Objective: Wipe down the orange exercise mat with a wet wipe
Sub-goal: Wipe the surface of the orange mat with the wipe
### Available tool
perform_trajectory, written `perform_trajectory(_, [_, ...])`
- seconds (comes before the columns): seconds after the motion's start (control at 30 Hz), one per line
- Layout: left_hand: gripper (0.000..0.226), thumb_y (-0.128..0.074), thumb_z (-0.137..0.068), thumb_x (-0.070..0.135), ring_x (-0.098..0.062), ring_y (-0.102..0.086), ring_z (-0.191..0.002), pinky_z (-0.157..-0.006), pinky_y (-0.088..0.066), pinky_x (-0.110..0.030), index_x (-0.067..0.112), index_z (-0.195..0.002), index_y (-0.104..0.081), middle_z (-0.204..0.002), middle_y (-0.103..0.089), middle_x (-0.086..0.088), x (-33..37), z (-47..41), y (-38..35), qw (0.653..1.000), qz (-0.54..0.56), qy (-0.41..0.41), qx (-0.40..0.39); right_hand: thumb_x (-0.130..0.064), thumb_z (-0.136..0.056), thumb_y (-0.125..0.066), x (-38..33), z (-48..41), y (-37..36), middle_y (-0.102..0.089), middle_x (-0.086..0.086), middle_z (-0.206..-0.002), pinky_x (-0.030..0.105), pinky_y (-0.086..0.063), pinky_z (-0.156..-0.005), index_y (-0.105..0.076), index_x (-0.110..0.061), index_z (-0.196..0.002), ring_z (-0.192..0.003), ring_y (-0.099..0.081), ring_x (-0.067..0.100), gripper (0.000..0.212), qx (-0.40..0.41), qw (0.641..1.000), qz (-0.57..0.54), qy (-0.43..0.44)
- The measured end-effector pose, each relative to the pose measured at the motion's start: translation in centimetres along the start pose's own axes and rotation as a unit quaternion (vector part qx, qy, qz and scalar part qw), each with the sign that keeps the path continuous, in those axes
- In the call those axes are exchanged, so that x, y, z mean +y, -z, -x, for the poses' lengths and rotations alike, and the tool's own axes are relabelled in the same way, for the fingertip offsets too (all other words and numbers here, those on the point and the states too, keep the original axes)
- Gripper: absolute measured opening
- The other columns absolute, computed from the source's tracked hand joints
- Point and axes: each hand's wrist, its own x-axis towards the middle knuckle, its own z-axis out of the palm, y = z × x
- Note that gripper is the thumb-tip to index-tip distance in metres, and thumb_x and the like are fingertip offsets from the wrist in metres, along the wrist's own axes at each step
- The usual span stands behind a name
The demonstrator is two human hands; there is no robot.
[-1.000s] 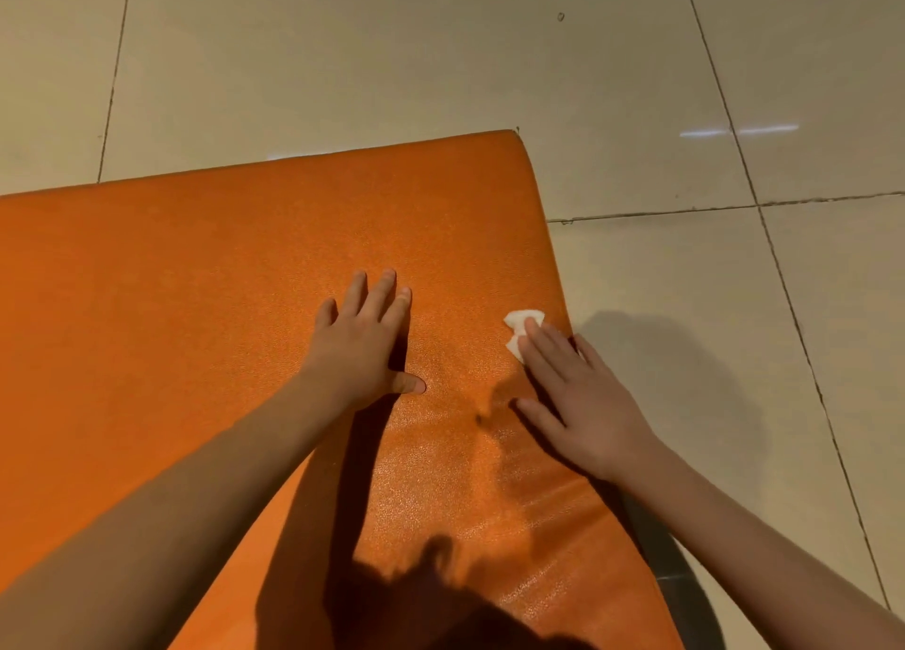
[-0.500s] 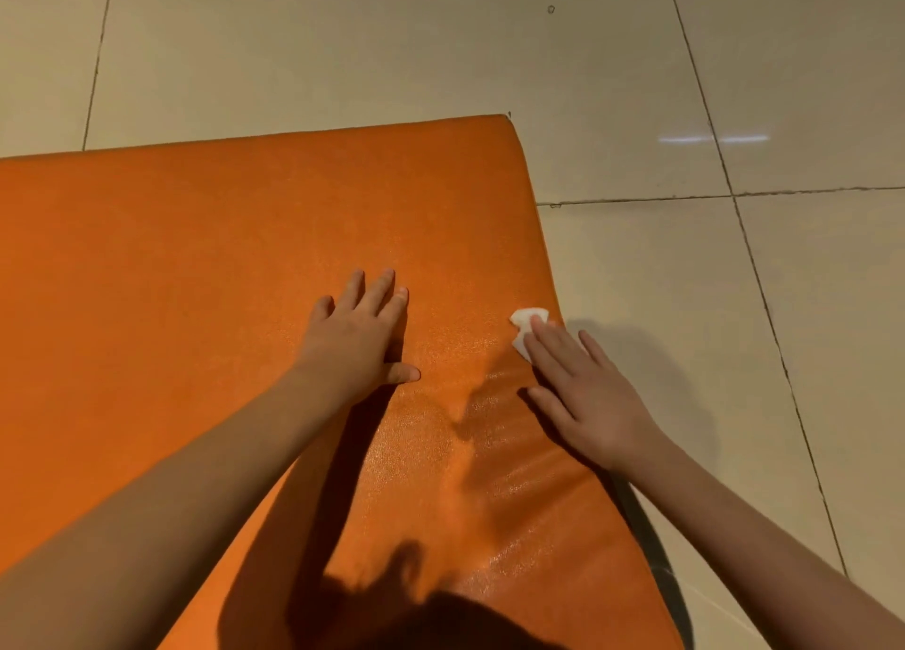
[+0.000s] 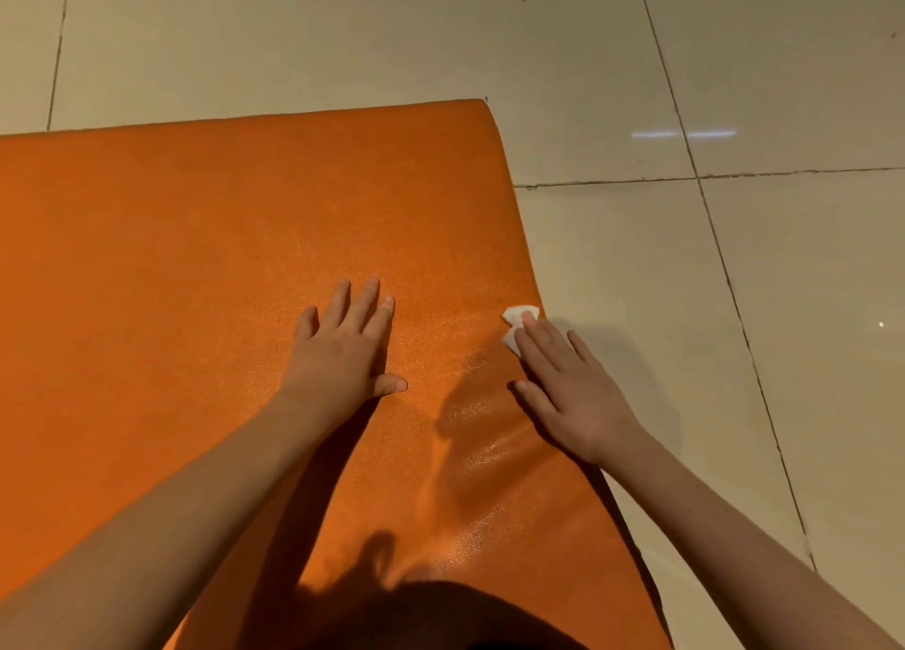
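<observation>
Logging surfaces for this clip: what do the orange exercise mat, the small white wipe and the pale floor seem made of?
Orange exercise mat: probably foam or vinyl; fine pebbled grain, wet-looking sheen. Small white wipe: paper or nonwoven cloth, crumpled. Pale floor: glossy tile; grout lines, reflected lights.

Orange mat (image 3: 196,257) on tiled floor (image 3: 734,331)

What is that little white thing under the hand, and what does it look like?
It is a small white wet wipe, soft-looking and crumpled into a lumpy wad. It lies on the orange mat, close to the mat's right edge. The right hand rests on top of it, its straight fingers pressing it down and hiding most of it, so only the far end peeks out. The left hand does not touch it.
</observation>
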Motion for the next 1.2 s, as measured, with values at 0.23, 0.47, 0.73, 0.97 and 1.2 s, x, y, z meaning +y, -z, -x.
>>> perform_trajectory(0.23, [0.104,-0.054,-0.081,0.07,-0.032,0.004,-0.151,-0.116,-0.014,-0.054,0.017,-0.157,-0.006,-0.165,0.003,-0.006,-0.2,0.0,-0.5,0.999,0.025,-0.01,0.031,-0.066,-0.084,0.0,-2.2,0.5,0.0,0.009,-0.007,-0.162,0.024,0.014,-0.116,-0.005,-0.021,-0.156,-0.149,0.01,0.007,0.085,-0.003,0.997,-0.055,-0.049])
perform_trajectory(0.47, [0.095,-0.043,-0.089,0.069,-0.029,0.008,-0.15,-0.119,-0.013,-0.051,0.02,-0.157,0.002,-0.164,0.011,-0.002,0.1,0.4,0.3,1.0,-0.003,-0.003,-0.009,-0.073,-0.081,0.009,-1.4,4.3,0.2,0.003,-0.008,-0.163,0.023,0.011,-0.117,-0.009,-0.022,-0.157,-0.149,0.003,0.005,0.093,-0.057,0.998,-0.02,-0.013])
perform_trajectory(0.73, [0.089,-0.034,-0.092,0.07,-0.027,0.014,-0.15,-0.12,-0.006,-0.051,0.022,-0.157,0.003,-0.163,0.017,-0.001,1.5,5.5,-1.1,0.996,0.023,-0.055,-0.068,-0.052,-0.102,-0.026,-4.8,7.7,-0.1,0.0,-0.008,-0.163,0.026,0.007,-0.117,-0.012,-0.022,-0.157,-0.15,0.0,0.008,0.064,-0.04,0.994,-0.066,-0.083])
perform_trajectory(0.97, [0.083,-0.032,-0.095,0.065,-0.025,0.013,-0.15,-0.12,-0.004,-0.053,0.022,-0.157,0.003,-0.164,0.015,0.0,1.6,8.7,-2.4,0.993,0.039,-0.075,-0.077,-0.054,-0.101,-0.023,-3.9,8.8,0.1,-0.005,-0.006,-0.164,0.038,-0.003,-0.123,-0.013,-0.027,-0.157,-0.15,-0.006,0.011,0.062,-0.04,0.983,-0.084,-0.155])
perform_trajectory(1.2, [0.072,-0.024,-0.1,0.059,-0.022,0.011,-0.151,-0.121,-0.003,-0.05,0.023,-0.157,0.002,-0.164,0.014,0.002,1.7,11.4,-3.4,0.993,0.061,-0.073,-0.073,-0.054,-0.1,-0.03,-7.7,15.0,-0.3,-0.011,-0.009,-0.163,0.04,-0.008,-0.123,-0.017,-0.029,-0.156,-0.15,-0.008,0.018,0.063,-0.053,0.982,-0.089,-0.158])
